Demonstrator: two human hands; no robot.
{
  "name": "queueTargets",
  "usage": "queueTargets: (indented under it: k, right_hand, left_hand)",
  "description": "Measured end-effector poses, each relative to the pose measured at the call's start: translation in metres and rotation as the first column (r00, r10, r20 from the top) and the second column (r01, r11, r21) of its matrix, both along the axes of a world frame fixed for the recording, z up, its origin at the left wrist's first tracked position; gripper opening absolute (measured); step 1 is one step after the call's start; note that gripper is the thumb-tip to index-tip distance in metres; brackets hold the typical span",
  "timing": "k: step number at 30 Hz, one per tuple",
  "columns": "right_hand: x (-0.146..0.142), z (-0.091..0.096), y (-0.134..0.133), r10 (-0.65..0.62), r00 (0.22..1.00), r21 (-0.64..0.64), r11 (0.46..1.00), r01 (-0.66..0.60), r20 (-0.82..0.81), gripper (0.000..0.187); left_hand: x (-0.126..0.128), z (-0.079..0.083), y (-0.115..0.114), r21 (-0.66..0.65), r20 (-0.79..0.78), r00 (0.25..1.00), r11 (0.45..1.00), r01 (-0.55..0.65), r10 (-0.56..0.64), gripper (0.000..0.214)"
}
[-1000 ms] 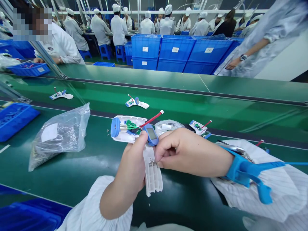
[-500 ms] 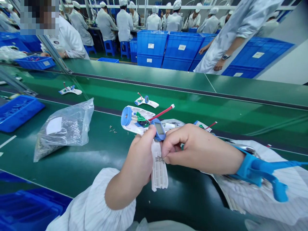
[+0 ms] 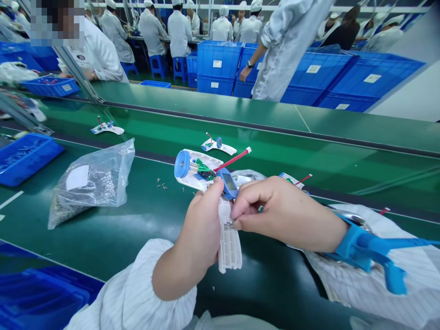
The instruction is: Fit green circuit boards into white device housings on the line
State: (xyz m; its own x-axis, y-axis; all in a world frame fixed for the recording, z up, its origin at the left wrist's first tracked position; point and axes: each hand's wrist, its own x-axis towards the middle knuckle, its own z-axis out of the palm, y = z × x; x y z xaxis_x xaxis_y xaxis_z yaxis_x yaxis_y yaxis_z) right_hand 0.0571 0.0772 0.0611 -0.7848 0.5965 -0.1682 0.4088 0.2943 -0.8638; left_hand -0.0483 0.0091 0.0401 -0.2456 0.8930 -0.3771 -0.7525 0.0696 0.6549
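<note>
My left hand (image 3: 202,224) is closed around an open thermometer half-shell (image 3: 230,250), its thumb beside the blue-framed display (image 3: 227,182). The white shell carries a round blue sensor end (image 3: 182,164), a green circuit board (image 3: 204,170) and a red cable with a white plug (image 3: 233,159) standing out to the right. My right hand (image 3: 257,201) is pinched at the ribbed handle, fingertips on small metal pieces (image 3: 228,224) there; their exact kind is too small to tell. A blue band (image 3: 360,243) is round my right wrist.
A clear bag of small metal parts (image 3: 92,178) lies left, beside loose screws (image 3: 161,184) and a blue tray (image 3: 25,158). More half-shells (image 3: 220,145) lie on the green belt (image 3: 165,133). White cloth (image 3: 385,275) is at right. Co-workers and blue crates (image 3: 220,62) stand beyond.
The half-shells on the belt have shifted to the right. A person in white beyond the bench has moved left. My hands hold nearly the same pose at the handle.
</note>
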Motion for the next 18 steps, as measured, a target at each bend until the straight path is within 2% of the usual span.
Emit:
queueTargets:
  k: [5,7,11,15,18]
  right_hand:
    - [-0.001,-0.004,-0.005,-0.084,0.996,0.041,0.996,0.085,-0.030,0.011]
    - [-0.001,-0.006,-0.005,-0.115,0.992,0.044,0.992,0.118,-0.056,0.020]
    - [-0.001,-0.010,-0.001,-0.080,0.993,-0.117,0.991,0.069,-0.092,0.035]
    - [-0.002,-0.014,0.002,-0.021,0.994,-0.228,0.974,-0.004,-0.103,0.035]
    - [0.000,-0.015,0.003,-0.013,0.997,-0.250,0.968,-0.007,-0.077,0.032]
  left_hand:
    - [0.002,0.000,-0.002,-0.067,-0.007,0.999,0.996,-0.054,0.054,0.019]
    - [0.002,-0.001,-0.003,-0.094,-0.015,0.998,0.993,-0.068,0.067,0.022]
    - [0.004,0.000,-0.007,-0.139,-0.056,0.995,0.987,-0.086,0.079,0.031]
    - [0.005,0.003,-0.008,-0.050,-0.123,0.989,0.995,-0.091,0.084,0.026]
    - [0.002,0.002,-0.008,-0.100,-0.184,0.981,0.991,-0.087,0.068,0.018]
